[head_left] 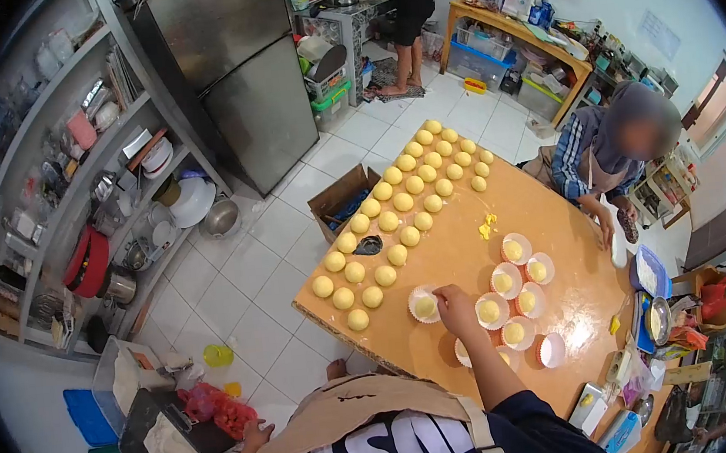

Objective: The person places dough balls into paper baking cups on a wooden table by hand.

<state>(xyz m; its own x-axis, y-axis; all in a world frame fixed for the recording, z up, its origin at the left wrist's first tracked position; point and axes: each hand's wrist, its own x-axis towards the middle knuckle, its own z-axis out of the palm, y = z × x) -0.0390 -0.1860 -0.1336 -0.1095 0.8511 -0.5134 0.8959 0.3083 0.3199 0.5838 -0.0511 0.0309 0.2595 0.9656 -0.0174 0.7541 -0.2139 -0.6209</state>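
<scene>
My right hand [455, 305] reaches over the table, its fingers pinched at the rim of a white paper baking cup [415, 316] with a pale yellow dough ball [425, 307] inside. To its right stand several more baking cups, most with a dough ball in them; one cup [551, 351] shows no ball. My forearm partly hides the nearest cups. Rows of round yellow dough balls [389, 221] lie on the far left part of the table. My left hand [259, 432] hangs low at my side, fingers loosely apart, beside a red plastic bag [214, 407].
Yellow scraps [487, 227] and a dark piece of plastic [368, 245] lie on the orange table [462, 256]. A co-worker [604, 146] works at its right edge. Another person [417, 20] stands at the back counter. A cardboard box [338, 198] is beside the table, near the fridge [255, 106].
</scene>
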